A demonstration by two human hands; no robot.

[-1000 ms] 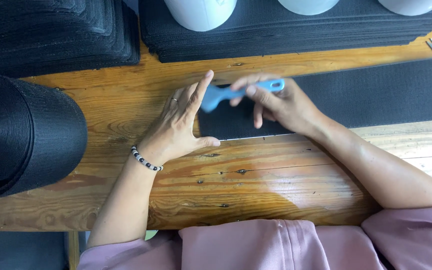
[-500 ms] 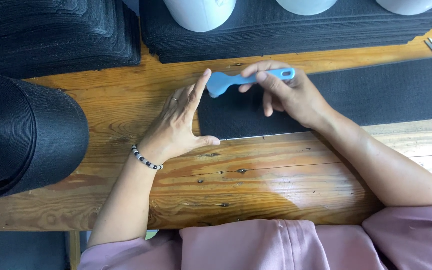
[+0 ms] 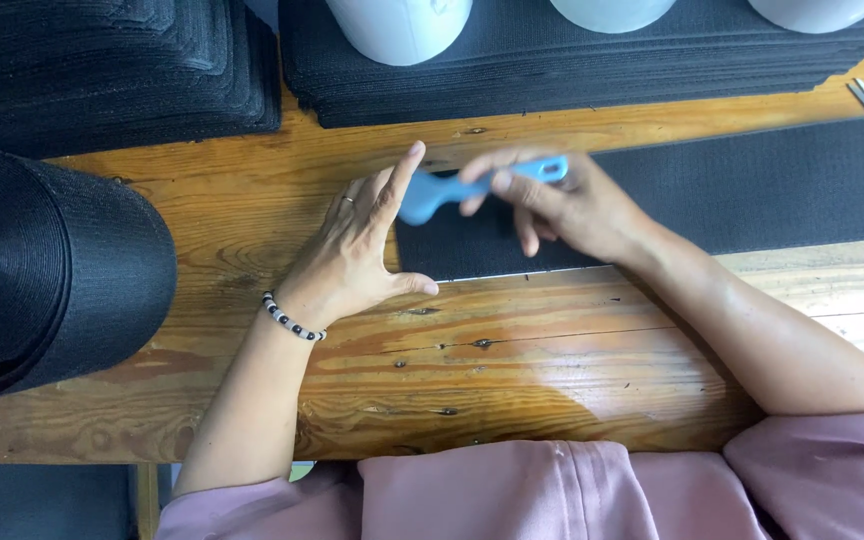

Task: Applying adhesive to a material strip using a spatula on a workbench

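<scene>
My right hand (image 3: pixel 572 205) has its fingers closed around a light blue plastic tool (image 3: pixel 472 188), pinching it by the handle end while the wider, rounded end points left toward my other hand. The tool hovers just over the left end of a wide black webbing strip (image 3: pixel 752 185) that lies flat across the desk (image 3: pixel 512 370) and runs off to the right.

My left hand (image 3: pixel 357 255) lies open and flat, fingers stretched out and holding nothing, its palm on the bare wood just beside the cut end of the strip. The thumb reaches out along the strip's near edge, and the forefinger tip comes close to the tool's rounded end; whether they touch I cannot tell. There is a beaded bracelet (image 3: pixel 292 320) on that wrist.

To my far left sits a big roll of black webbing (image 3: pixel 47 270). Stacks of cut black webbing pieces (image 3: pixel 572 60) line the far side of the desk, with white rounded containers (image 3: pixel 397 25) standing on them.
</scene>
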